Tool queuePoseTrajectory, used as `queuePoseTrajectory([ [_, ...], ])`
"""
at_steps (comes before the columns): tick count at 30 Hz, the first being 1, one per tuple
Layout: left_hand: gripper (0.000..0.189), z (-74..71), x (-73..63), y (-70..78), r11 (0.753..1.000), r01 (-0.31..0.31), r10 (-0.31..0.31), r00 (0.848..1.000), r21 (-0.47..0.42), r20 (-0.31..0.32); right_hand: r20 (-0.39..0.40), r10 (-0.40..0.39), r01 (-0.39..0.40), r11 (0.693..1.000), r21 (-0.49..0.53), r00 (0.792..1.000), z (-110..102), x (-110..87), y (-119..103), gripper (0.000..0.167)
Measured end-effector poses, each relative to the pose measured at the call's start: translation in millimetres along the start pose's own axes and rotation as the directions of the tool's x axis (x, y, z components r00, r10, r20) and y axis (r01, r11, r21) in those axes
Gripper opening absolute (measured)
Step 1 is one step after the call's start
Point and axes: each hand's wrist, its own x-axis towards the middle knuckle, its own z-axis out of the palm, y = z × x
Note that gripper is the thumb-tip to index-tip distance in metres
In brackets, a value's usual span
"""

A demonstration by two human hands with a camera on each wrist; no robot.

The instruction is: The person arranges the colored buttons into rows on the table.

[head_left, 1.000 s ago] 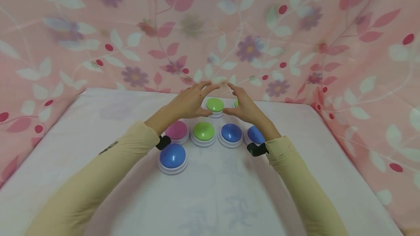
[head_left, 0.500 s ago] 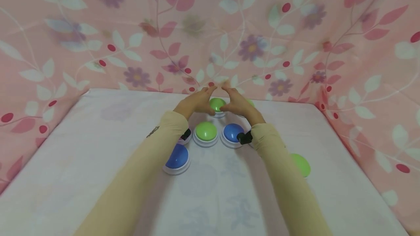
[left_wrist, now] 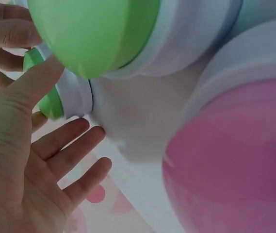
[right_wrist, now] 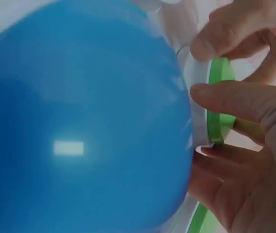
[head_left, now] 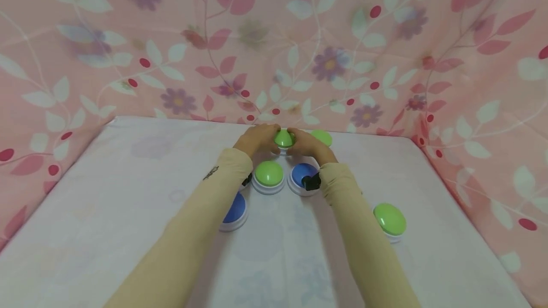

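Observation:
A green dome push button (head_left: 284,137) with a white base stands near the back of the table, between both hands. My left hand (head_left: 258,138) holds it from the left, thumb toward me and fingers round the far side. From the right, my right hand (head_left: 309,144) grips the same button, its thumb along the white base in the right wrist view. Closer to me lie another green button (head_left: 269,173) and a blue button (head_left: 301,173). A pink button (left_wrist: 235,155) fills the right of the left wrist view; the left forearm hides it from the head view.
Behind the right hand is a further green button (head_left: 322,137). One blue button (head_left: 235,209) sits partly under the left sleeve, and a green one (head_left: 389,219) stands right of the right forearm. Pink floral cloth (head_left: 274,51) rises behind the white-covered table (head_left: 141,165).
Both hands have come down and closed in from either side onto the back green button. The forearms have moved inward, bringing the green button at the right into sight.

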Motion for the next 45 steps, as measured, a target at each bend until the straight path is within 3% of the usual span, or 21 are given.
queuePoseTrajectory([
  [7,0.061,4.6,7.6,-0.3,1.000,-0.007,0.007,0.998,0.002,-0.057,-0.027,0.005,-0.006,0.999,-0.035,1.000,1.6,1.6,-4.2,0.076],
  [15,0.057,5.2,8.9,-0.5,1.000,-0.025,0.024,0.998,-0.009,-0.060,-0.037,0.012,-0.014,0.998,-0.068,0.999,0.6,4.4,-2.1,0.073],
  [28,0.062,3.4,5.2,-6.8,0.998,-0.053,0.051,0.997,-0.039,-0.062,-0.056,0.011,-0.012,1.000,-0.021,0.998,1.2,-1.5,-0.6,0.070],
  [34,0.062,2.2,-0.2,-10.0,0.993,-0.103,0.096,0.990,-0.061,-0.102,-0.092,-0.068,0.069,0.998,0.010,0.994,-0.3,-10.9,4.2,0.067],
  [45,0.063,-6.2,-21.5,-13.0,0.977,-0.191,0.172,0.969,-0.094,-0.177,-0.163,-0.194,0.184,0.980,-0.077,0.967,1.7,-21.9,5.7,0.065],
])
